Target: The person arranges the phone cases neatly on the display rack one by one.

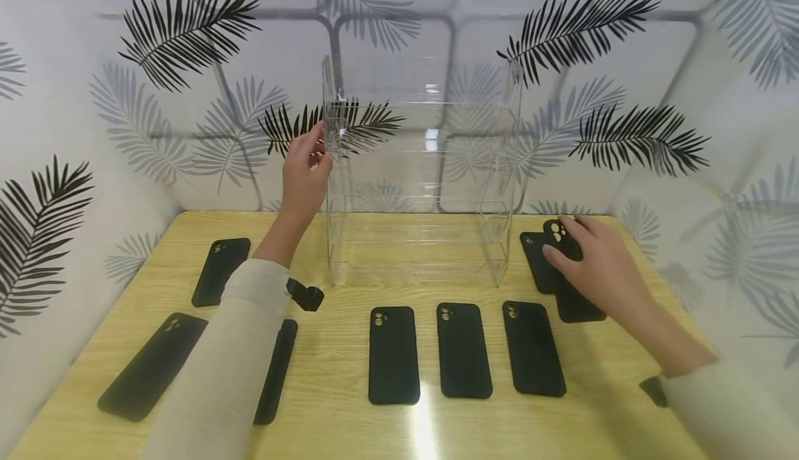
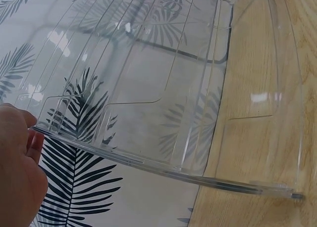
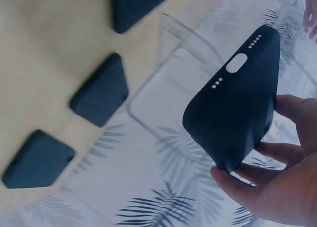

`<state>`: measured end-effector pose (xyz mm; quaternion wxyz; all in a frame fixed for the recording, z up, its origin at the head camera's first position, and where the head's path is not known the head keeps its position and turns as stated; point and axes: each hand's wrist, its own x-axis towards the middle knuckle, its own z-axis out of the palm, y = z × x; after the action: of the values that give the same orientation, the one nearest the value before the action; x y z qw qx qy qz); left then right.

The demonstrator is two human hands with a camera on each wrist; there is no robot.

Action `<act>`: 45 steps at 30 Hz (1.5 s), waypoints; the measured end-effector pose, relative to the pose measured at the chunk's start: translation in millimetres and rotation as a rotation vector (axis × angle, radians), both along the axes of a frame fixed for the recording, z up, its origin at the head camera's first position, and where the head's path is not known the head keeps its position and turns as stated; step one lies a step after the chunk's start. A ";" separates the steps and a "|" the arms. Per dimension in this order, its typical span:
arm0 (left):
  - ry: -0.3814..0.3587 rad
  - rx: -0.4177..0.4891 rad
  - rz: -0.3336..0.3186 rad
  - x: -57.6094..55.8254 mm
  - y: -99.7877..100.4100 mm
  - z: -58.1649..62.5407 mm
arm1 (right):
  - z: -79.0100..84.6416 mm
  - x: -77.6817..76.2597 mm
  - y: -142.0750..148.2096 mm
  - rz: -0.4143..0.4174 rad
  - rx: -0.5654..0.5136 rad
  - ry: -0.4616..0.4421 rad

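A clear plastic display rack (image 1: 419,241) with several tiers stands upright at the back of the table. My left hand (image 1: 306,172) grips the edge of its left side panel, thumb in front; the left wrist view shows the fingers at one end of that panel edge (image 2: 148,165). Over at the right, my right hand (image 1: 599,255) holds a black phone case (image 3: 237,103) between thumb and fingers by its sides. The bottom end of the case, with a port cutout and small holes, faces the right wrist camera. Another black phone case (image 1: 537,262) lies partly behind the held one.
In front of the rack, three black phone cases lie in a row, the middle one (image 1: 465,350) among them. More cases (image 1: 221,269) lie at the left, some partly covered by my left sleeve (image 1: 215,363). A patterned wall (image 1: 399,2) closes off the wooden table (image 1: 337,404) behind.
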<state>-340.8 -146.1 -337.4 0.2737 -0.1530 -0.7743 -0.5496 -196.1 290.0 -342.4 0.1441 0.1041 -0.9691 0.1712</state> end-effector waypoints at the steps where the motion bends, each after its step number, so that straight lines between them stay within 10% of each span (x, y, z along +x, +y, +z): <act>1: -0.001 0.002 -0.002 0.0 0.3 -0.1 | 4.1 -2.9 -3.3 0.000 -0.007 0.013; 16: 0.004 -0.008 -0.006 0.8 2.2 1.8 | 52.4 -52.4 -49.9 0.018 -0.086 0.271; 45: 0.041 -0.029 -0.003 1.3 0.4 -3.0 | 133.6 -158.2 -132.4 -0.037 -0.199 0.478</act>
<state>-339.6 -145.7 -340.5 0.2866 -0.1693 -0.7762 -0.5354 -354.3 157.7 -208.8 0.3815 0.1092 -0.8877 0.2336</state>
